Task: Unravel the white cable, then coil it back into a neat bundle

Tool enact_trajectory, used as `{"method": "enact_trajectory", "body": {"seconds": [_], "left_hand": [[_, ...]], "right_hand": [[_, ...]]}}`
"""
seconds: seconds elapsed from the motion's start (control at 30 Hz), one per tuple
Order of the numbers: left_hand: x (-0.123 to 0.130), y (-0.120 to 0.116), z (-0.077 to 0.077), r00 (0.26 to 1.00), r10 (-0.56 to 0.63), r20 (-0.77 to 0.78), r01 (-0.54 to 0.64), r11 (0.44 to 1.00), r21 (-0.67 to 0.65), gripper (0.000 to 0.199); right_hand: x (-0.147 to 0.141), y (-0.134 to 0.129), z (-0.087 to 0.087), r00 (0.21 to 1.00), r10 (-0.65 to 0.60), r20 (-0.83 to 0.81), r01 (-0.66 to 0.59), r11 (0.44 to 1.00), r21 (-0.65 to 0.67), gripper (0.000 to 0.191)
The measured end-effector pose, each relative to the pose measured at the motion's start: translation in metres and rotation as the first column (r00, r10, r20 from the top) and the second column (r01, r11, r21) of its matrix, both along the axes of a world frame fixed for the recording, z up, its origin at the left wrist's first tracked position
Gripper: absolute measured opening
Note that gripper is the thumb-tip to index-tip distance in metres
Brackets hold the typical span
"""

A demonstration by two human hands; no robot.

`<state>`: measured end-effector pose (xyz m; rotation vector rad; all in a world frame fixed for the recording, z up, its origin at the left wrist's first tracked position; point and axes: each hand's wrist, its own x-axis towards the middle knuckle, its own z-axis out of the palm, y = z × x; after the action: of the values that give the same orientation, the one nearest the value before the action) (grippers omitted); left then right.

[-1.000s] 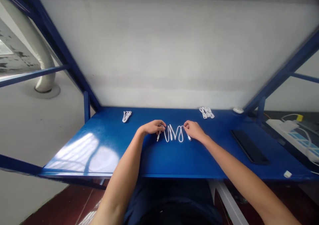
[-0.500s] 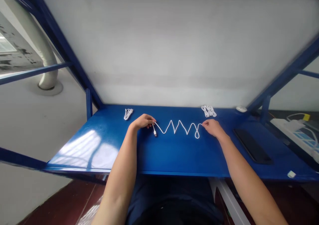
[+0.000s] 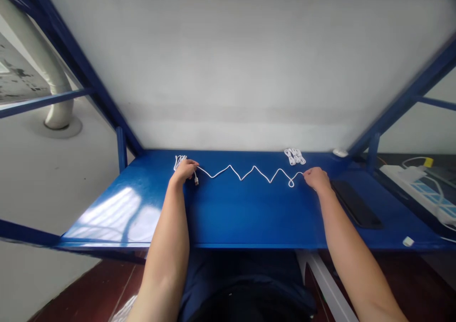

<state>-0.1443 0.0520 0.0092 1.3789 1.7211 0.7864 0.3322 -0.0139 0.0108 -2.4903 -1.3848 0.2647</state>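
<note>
A white USB cable [image 3: 241, 179] stretches in a zigzag between my hands, with a small loop near its right end. My left hand [image 3: 185, 170] is closed on the cable close to its USB plug [image 3: 196, 181], which dangles below the fingers. At the other end, my right hand [image 3: 317, 177] pinches the cable; the tip there is hidden by the fingers. Just behind my left hand lies a folded white cable [image 3: 179, 160], partly covered by it. Several bundled white cables [image 3: 295, 156] rest at the back, left of my right hand.
The blue table [image 3: 249, 222] has a grey-white panel [image 3: 245, 75] rising behind it. To the right lie a black flat object [image 3: 357, 204], a white mouse [image 3: 340, 153], a small white block [image 3: 408, 241] and a white power strip [image 3: 420, 189]. Blue frame bars flank both sides.
My hands have moved apart, left hand leftward and right hand rightward. The cable between them is longer and its zigzags are flatter. My left hand now overlaps the folded cable.
</note>
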Motion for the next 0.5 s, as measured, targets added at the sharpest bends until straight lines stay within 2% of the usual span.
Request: {"method": "enact_trajectory", "body": {"seconds": [0.1, 0.3, 0.4, 0.5], "left_hand": [[-0.002, -0.002, 0.003, 0.997, 0.072, 0.040, -0.073, 0.997, 0.008, 0.017], [0.001, -0.007, 0.008, 0.970, 0.063, 0.233, -0.080, 0.995, 0.065, 0.018], [0.001, -0.006, 0.008, 0.975, 0.055, 0.214, -0.071, 0.995, 0.067, 0.014], [0.008, -0.005, 0.007, 0.988, 0.020, 0.151, -0.028, 0.999, 0.047, 0.010]], "right_hand": [[0.002, 0.000, 0.001, 1.000, -0.025, -0.002, 0.025, 1.000, 0.014, 0.016], [0.001, -0.002, 0.005, 0.997, -0.073, -0.034, 0.072, 0.997, -0.031, 0.018], [-0.004, -0.003, 0.006, 0.999, -0.028, -0.019, 0.027, 0.999, -0.037, 0.019], [-0.019, -0.005, 0.005, 0.995, 0.095, -0.002, -0.095, 0.995, -0.008, 0.017]]}}
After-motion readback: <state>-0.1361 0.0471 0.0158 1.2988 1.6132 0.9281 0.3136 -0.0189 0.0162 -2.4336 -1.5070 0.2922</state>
